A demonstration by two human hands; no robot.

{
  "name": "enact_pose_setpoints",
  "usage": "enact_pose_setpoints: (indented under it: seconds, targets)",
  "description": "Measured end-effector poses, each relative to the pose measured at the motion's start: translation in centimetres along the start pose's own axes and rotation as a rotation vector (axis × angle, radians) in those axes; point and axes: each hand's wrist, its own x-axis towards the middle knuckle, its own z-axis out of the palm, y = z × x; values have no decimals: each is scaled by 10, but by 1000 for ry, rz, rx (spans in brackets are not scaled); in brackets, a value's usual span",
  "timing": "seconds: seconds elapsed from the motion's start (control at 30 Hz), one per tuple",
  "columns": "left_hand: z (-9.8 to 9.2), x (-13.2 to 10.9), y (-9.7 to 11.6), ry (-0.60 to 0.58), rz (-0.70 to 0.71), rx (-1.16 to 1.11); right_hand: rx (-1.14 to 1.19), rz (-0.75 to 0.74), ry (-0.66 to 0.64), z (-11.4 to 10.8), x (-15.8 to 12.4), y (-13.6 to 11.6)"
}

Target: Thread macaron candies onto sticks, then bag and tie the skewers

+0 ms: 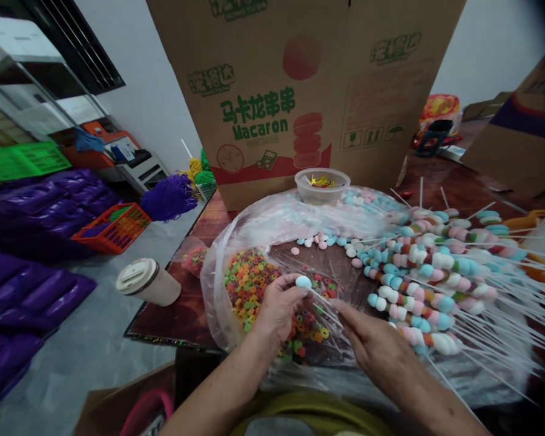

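Bare left forearm [218, 387], bare right forearm [429, 402], olive-green top [320, 410] below

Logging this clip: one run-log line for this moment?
left hand: pinches pale blue round candy | right hand: holds thin white stick | beneath: colourful ring candies in clear bag

The tall cardboard box [300, 103] carries green print reading "马卡龙串串" with "Macaron" right beneath it, a row of small boxed handling symbols on its right-hand face, and several green logo marks too blurred to read.
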Motion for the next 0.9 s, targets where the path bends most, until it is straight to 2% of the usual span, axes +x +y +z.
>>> enact_pose_setpoints:
  seconds: [0.13, 0.27, 0.43, 0.53, 0.77, 0.9]
  targets:
    - [2, 2, -4, 72, 90, 129, -455, 138, -95, 1, -10, -8]
    - [0, 2, -12, 82, 176, 262, -607, 196, -203, -1, -6, -20]
    - [-3, -2, -21, 124, 366, 630, -708, 242, -200, -2, -6, -29]
    - [-6, -5, -27, 133, 415, 802, -742, 214, -174, 2, -9, -31]
    - [-6, -9, -40, 77, 464, 885, -767, 160, -172, 14, -8, -36]
    - [-7, -9, -45, -33, 373, 830, -725, 187, -227, 19, 2, -23]
